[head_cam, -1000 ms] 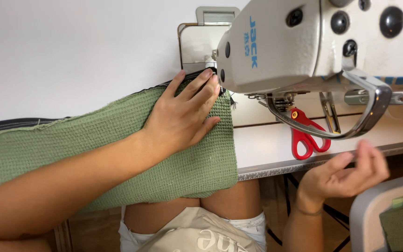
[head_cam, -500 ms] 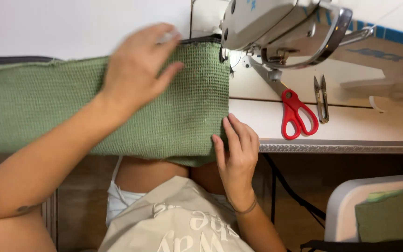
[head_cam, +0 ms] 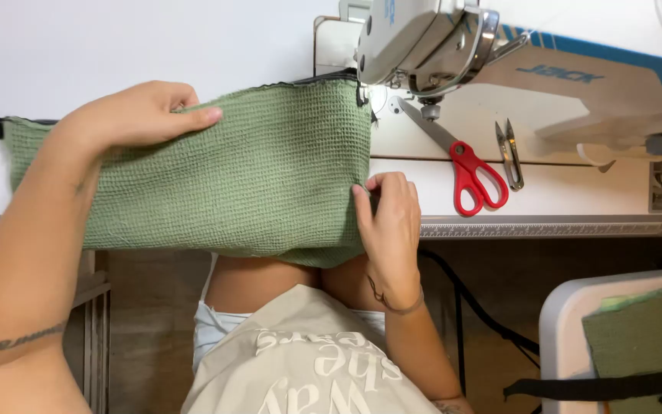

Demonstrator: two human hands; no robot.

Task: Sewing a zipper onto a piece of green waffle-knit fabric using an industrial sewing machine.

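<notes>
Lying across the front edge of the white table (head_cam: 576, 201), the green cloth (head_cam: 254, 169) is a thick waffle-weave piece, its small square cells plain to see, with a dark trim along its top edge. Its lower part droops over the table's edge toward the person's lap. The left hand (head_cam: 143, 115) rests at about ten o'clock on the cloth, fingers curled over the top edge and the thumb stretched flat along the weave, so it grips that edge. The right hand (head_cam: 388, 222) sits at the cloth's right edge, around four o'clock from the cloth's middle, fingers bent and pinching the edge; a thin band circles its wrist.

At one o'clock from the cloth stands the sewing machine (head_cam: 438, 42), smooth white and grey with rounded metal parts, its head just above the cloth's upper right corner. At three o'clock from the cloth lie the scissors (head_cam: 465, 165), long steel blades and glossy red loop handles, flat on the table. Just beside them to the right lie the snips (head_cam: 509, 153), small and bare metal. At five o'clock, low in the corner, a grey tray (head_cam: 557, 322) with rounded corners holds another piece of green material under a black strap.
</notes>
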